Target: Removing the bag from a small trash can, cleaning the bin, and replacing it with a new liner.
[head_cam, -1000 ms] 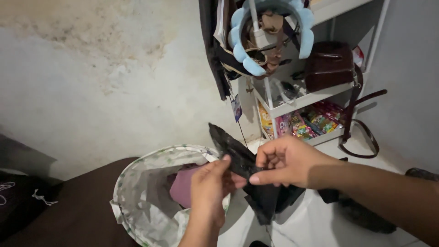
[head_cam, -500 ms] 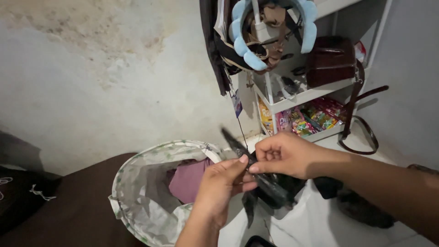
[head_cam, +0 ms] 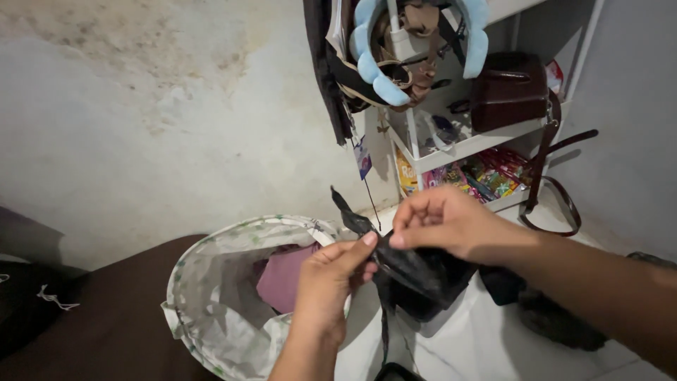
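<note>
1. The black garment [head_cam: 405, 264], a thin, limp piece of dark cloth, hangs in the air between the two hands, just to the right of the laundry hamper and above the pale tiled floor [head_cam: 493, 346]. One narrow end sticks up to the left, and the rest droops in folds with a strap trailing down.
2. The left hand [head_cam: 328, 282] is closed in a pinch, thumb against forefinger, on the cloth's upper edge.
3. The right hand [head_cam: 448, 222] is curled shut, with its fingertips gripping the same edge just beside the left thumb.
4. Soft fabric like this slips and bunches, so I judge the grip works best kept on the hem with the hands drawn apart to pull it taut.
5. The laundry hamper [head_cam: 211, 282] is round and floppy-walled, white with small green dots, and holds a mauve cloth [head_cam: 282, 279].
6. Behind stands a white shelf unit [head_cam: 458, 144] carrying a glossy maroon handbag [head_cam: 508, 92] with a long strap, bright crinkly snack packets [head_cam: 486, 176], and a padded light-blue neck pillow [head_cam: 381, 67] hanging above.
7. The wall [head_cam: 141, 106] is rough, stained plaster.
</note>
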